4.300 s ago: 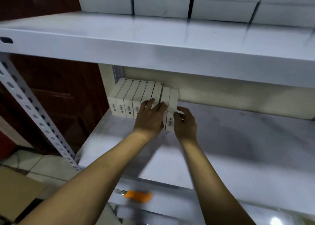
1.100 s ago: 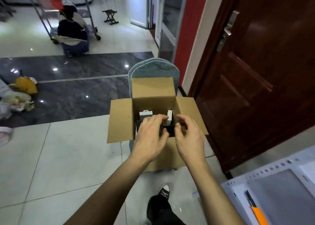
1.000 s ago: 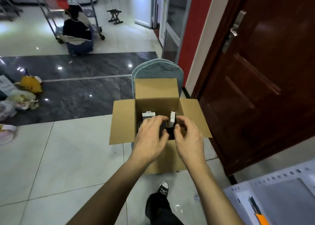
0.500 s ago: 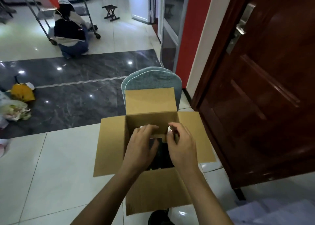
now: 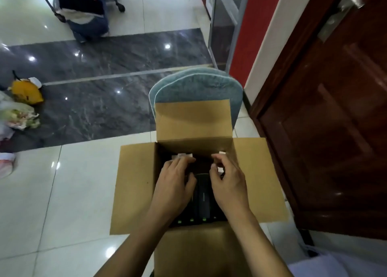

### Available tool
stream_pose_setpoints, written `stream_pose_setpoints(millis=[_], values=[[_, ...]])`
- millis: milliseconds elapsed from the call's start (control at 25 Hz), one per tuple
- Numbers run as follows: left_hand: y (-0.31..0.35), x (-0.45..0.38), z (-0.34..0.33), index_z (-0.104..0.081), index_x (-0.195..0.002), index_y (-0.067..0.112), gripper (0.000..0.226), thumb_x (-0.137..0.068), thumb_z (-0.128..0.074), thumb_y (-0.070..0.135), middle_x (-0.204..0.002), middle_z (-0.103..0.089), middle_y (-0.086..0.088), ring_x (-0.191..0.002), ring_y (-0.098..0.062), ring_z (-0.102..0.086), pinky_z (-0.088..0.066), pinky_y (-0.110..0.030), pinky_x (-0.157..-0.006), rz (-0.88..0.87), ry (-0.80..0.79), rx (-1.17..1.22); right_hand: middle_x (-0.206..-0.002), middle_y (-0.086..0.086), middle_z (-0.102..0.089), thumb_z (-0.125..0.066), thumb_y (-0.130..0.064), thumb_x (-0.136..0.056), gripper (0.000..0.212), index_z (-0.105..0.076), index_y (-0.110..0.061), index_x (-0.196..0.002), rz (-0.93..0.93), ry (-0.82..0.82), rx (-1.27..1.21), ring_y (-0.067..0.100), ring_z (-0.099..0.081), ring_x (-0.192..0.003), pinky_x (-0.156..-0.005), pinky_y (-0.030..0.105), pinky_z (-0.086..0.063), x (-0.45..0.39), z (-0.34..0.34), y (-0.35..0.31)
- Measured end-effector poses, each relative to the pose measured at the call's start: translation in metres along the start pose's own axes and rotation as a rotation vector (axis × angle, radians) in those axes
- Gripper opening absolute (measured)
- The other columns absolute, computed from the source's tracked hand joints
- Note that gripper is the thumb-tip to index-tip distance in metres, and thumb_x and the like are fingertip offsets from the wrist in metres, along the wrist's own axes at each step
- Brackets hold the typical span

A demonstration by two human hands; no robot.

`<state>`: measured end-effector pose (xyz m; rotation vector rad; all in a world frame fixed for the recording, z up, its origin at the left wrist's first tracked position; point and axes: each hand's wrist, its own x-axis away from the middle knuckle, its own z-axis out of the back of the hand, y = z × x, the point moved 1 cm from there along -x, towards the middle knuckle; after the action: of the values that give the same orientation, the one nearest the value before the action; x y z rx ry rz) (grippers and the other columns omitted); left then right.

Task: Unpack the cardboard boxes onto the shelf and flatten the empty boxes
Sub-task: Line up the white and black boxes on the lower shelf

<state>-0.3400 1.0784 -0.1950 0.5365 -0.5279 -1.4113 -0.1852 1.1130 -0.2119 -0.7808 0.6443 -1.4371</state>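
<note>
The open brown cardboard box (image 5: 136, 190) sits upright on the floor, mouth up, all four flaps folded outward. Inside, dark slim packs (image 5: 202, 195) stand in a row, long edges running away from the person. The left hand (image 5: 173, 184) and right hand (image 5: 227, 182) reach in side by side, fingers curled on small white items. Glossy white tile floor (image 5: 52, 193), a grey marble strip (image 5: 104, 92), a teal mat (image 5: 194, 88) behind the box, a dark wooden door (image 5: 335, 109) on the right.

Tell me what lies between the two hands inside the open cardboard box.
Head view: dark packaged items fill the gap between left hand and right hand.
</note>
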Motion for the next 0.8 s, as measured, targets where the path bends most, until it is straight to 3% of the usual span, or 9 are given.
stream_pose_setpoints(millis=[200, 320, 440, 520, 680, 800], values=[[-0.048, -0.016, -0.020, -0.052, -0.136, 0.028, 0.038, -0.099, -0.057, 0.024, -0.133, -0.056, 0.011, -0.126, -0.006, -0.042, -0.041, -0.026, -0.102, 0.101, -0.075, -0.001, -0.120, -0.011, -0.064, -0.059, -0.021, -0.100, 0.028, -0.063, -0.025, -0.127, -0.089, -0.007, 0.045, 0.003, -0.058, -0.111, -0.095, 0.025, -0.052, -0.013, -0.041, 0.025], [-0.077, -0.032, -0.041, -0.052, -0.136, 0.029, 0.038, -0.099, -0.057, 0.023, -0.133, -0.056, 0.011, -0.127, -0.006, -0.040, -0.038, -0.025, -0.103, 0.129, -0.126, -0.006, -0.114, -0.008, -0.064, -0.059, -0.018, -0.099, 0.027, -0.065, -0.021, -0.125, -0.137, -0.006, 0.081, 0.007, -0.060, -0.107, -0.088, 0.025, -0.053, -0.023, -0.066, 0.055], [-0.102, -0.050, -0.063, -0.052, -0.137, 0.026, 0.037, -0.100, -0.056, 0.021, -0.134, -0.057, 0.007, -0.128, -0.011, -0.041, -0.036, -0.025, -0.103, 0.149, -0.166, -0.020, -0.112, -0.003, -0.065, -0.058, -0.018, -0.099, 0.026, -0.066, -0.019, -0.124, -0.199, -0.002, 0.145, 0.010, -0.060, -0.101, -0.076, 0.016, -0.045, -0.037, -0.086, 0.086], [-0.120, -0.062, -0.082, -0.052, -0.137, 0.023, 0.037, -0.100, -0.055, 0.021, -0.132, -0.058, 0.003, -0.127, -0.016, -0.044, -0.039, -0.029, -0.104, 0.163, -0.188, -0.039, -0.112, -0.002, -0.063, -0.058, -0.020, -0.100, 0.026, -0.064, -0.019, -0.125, -0.246, 0.011, 0.181, 0.010, -0.059, -0.099, -0.076, 0.016, -0.043, -0.047, -0.098, 0.108], [-0.153, -0.083, -0.120, -0.053, -0.138, 0.019, 0.038, -0.100, -0.055, 0.020, -0.131, -0.058, -0.001, -0.125, -0.020, -0.047, -0.041, -0.032, -0.102, 0.200, -0.188, -0.056, -0.118, -0.003, -0.060, -0.057, -0.023, -0.101, 0.029, -0.059, -0.022, -0.131, -0.326, 0.011, 0.221, 0.004, -0.052, -0.098, -0.070, 0.008, -0.036, -0.063, -0.121, 0.147], [-0.171, -0.095, -0.143, -0.053, -0.138, 0.019, 0.038, -0.100, -0.055, 0.019, -0.132, -0.058, -0.001, -0.124, -0.019, -0.048, -0.040, -0.029, -0.100, 0.237, -0.143, -0.057, -0.123, 0.001, -0.059, -0.057, -0.022, -0.101, 0.035, -0.055, -0.020, -0.136, -0.340, 0.008, 0.258, 0.006, -0.052, -0.100, -0.075, 0.015, -0.040, -0.074, -0.135, 0.168]])
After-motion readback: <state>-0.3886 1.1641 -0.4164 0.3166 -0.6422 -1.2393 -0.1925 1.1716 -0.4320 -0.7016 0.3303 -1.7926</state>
